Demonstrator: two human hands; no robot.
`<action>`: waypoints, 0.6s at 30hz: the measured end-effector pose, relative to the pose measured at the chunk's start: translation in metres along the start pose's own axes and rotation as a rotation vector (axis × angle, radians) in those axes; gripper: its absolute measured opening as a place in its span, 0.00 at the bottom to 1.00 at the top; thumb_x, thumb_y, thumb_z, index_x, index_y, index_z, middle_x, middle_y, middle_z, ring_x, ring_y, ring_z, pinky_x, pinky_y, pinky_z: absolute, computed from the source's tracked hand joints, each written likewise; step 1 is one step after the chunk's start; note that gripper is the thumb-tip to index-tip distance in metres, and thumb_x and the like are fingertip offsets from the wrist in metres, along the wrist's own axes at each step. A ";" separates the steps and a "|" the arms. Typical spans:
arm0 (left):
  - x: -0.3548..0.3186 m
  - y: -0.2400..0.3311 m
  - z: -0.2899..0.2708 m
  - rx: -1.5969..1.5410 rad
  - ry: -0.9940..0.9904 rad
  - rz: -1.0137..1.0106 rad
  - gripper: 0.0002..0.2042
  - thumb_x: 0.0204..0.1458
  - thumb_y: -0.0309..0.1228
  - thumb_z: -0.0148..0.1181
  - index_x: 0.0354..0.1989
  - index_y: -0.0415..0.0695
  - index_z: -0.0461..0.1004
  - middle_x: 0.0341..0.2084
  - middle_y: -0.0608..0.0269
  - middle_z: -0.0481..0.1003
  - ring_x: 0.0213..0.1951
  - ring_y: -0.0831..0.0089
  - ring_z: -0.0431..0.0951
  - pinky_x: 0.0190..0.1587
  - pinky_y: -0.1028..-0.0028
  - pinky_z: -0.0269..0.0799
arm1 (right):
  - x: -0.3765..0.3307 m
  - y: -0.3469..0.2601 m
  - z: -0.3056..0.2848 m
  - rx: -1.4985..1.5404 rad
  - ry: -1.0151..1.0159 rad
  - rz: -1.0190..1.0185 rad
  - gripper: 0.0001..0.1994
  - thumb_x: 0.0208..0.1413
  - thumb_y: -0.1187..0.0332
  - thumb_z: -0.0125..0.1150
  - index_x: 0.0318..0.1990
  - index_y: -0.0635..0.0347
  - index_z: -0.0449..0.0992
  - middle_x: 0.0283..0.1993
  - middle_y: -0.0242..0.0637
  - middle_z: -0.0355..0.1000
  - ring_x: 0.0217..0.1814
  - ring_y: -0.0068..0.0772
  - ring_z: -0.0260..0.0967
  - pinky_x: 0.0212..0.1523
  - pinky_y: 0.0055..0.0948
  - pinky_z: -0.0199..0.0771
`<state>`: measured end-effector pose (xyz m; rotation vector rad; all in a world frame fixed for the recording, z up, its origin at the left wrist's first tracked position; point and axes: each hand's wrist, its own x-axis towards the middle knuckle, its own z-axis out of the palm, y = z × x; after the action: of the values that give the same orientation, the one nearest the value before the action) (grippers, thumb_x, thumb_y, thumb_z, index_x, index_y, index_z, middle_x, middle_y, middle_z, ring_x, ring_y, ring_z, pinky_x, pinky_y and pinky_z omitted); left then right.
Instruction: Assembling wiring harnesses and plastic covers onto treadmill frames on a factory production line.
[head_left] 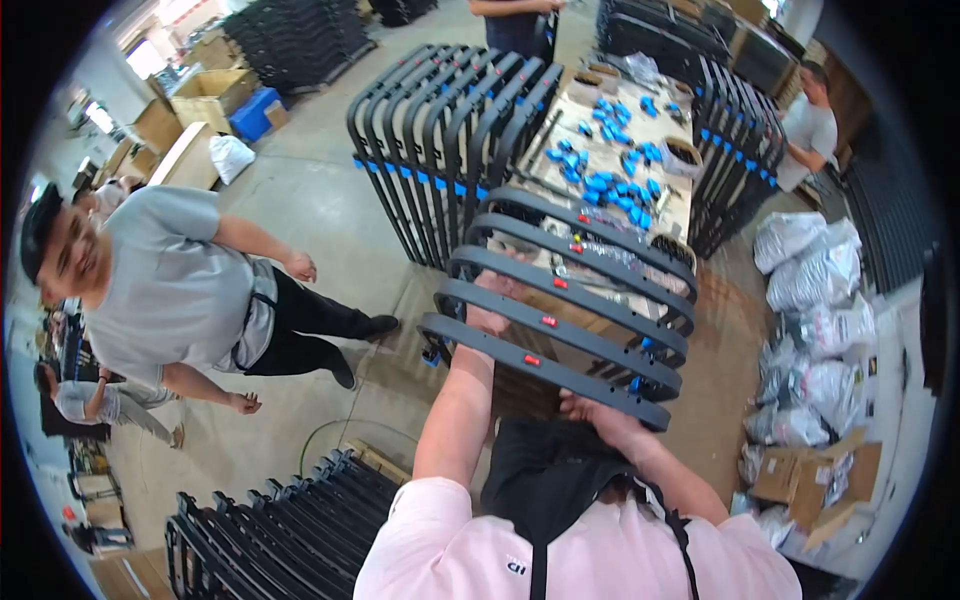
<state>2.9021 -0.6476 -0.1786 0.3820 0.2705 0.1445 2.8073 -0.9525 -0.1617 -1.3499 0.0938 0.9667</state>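
Observation:
In front of me stands a row of several black curved tube frames (560,291), each with a small red piece on its top bar. My left hand (490,318) reaches in among the nearest ones at their left side. The bars cover most of its fingers, so its grip is hidden. At the lower right of the nearest frame (600,388) is my right hand (607,418), its fingers bent and closed against the underside of the bar. Small blue parts (641,385) sit lower on the frames.
Beyond the frames, a worktable (545,180) carries many blue plastic pieces (610,190) and tubs (682,155). More black frames stand at left (440,130), right (735,150) and lower left (290,530). One person (180,280) stands at left. White bags (815,260) line the right wall.

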 end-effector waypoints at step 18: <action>-0.108 0.001 0.053 -0.140 -0.005 -0.239 0.26 0.69 0.47 0.49 0.64 0.39 0.67 0.65 0.53 0.69 0.68 0.55 0.67 0.72 0.57 0.59 | -0.053 -0.025 -0.035 0.584 0.373 -0.210 0.10 0.66 0.66 0.61 0.49 0.60 0.80 0.47 0.40 0.81 0.49 0.37 0.78 0.58 0.40 0.76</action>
<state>2.8145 -0.6857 -0.1056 0.2087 0.2974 -0.0723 2.8058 -1.0080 -0.1219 -0.9541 0.4716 0.4472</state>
